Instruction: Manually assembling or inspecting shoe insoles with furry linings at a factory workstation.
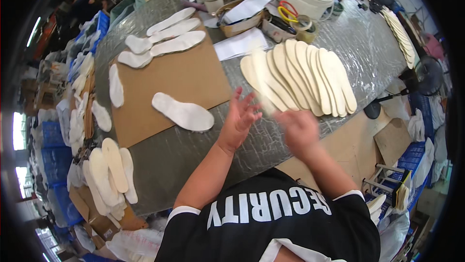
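insole [263, 83] v. blurry in rt grip [299, 128]

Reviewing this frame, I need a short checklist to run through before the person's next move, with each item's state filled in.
1. Right hand gripping the blurred insole: ok, apparently by its near end.
2. Left hand clear of that insole: cannot tell; it is open, fingertips close by.
3. Blurred insole's surface readable: not ok, motion smears it.
4. Fanned insoles lying on the table: ok, overlapping in a row.
5. Lone insole fully on the cardboard: not ok, its right end passes the edge.
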The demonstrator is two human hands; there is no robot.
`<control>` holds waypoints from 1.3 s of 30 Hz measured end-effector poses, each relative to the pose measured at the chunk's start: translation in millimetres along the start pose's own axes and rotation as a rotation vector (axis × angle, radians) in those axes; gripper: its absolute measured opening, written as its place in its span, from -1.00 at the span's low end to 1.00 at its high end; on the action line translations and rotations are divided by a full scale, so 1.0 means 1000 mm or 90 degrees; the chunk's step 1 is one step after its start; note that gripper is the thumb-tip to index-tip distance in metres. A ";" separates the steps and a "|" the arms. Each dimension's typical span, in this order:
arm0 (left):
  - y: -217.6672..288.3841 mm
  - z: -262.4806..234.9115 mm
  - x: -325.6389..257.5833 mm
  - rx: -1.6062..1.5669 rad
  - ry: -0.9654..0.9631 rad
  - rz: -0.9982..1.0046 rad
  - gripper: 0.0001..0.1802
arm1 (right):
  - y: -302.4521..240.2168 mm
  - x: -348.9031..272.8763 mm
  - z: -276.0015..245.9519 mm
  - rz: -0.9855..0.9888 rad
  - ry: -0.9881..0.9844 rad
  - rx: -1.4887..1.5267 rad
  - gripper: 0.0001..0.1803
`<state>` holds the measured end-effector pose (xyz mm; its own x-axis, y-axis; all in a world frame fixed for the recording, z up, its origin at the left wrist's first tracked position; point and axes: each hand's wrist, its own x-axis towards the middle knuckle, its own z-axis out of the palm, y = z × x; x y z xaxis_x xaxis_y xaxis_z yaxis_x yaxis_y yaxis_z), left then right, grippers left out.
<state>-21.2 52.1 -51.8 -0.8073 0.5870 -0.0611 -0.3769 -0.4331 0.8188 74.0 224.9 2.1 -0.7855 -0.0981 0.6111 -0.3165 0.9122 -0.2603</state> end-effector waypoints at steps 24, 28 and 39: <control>0.132 -0.159 -0.192 0.272 0.230 -0.123 0.03 | -0.071 -0.082 0.120 0.987 -0.401 0.678 -0.84; 0.106 -0.119 -0.145 0.446 0.013 -0.123 -0.21 | -0.034 -0.109 0.089 1.071 -0.307 0.654 -0.80; 0.060 -0.077 -0.064 0.940 -0.368 -0.057 -0.31 | -0.046 -0.121 0.073 1.055 -0.224 0.765 -0.77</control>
<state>-26.6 -64.2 -43.1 -0.4031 0.8922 -0.2035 0.6199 0.4299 0.6565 144.2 165.6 -114.5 -0.6279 0.1708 -0.7593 0.6400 -0.4420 -0.6286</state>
